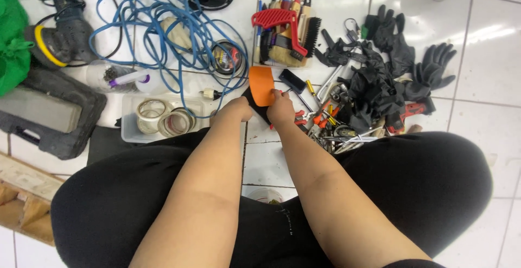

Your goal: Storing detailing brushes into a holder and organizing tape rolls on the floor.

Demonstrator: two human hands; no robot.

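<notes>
Head view, looking straight down past two black-clad knees to a white tiled floor [488, 72], and both hands meet in the middle. Left hand [234, 109] and right hand [281, 108] are each clenched on the lower end of an orange flat piece [262, 85], one grip per side, so its broad face stands up clear of the fingers where it can be seen and worked. It is plain matt orange, roughly rectangular with rounded upper corners, and something black sits behind or under its lower edge; I cannot tell from this angle whether that is part of it or a separate thing.

Taking the orange flat piece as the landmark: just above it stands a box of brushes and pencils with a red handle [278, 21] lying across the top. To its upper left sprawls a loose tangle of blue cable [163, 23]. To its lower left a clear tray holds tape rolls [163, 118], kept together within arm's reach. To its right lies a heap of black gloves [391, 67], and just below those a scatter of small tools with orange handles [325, 121]. Far to the left sits a dark power sander with a yellow ring [57, 34].
</notes>
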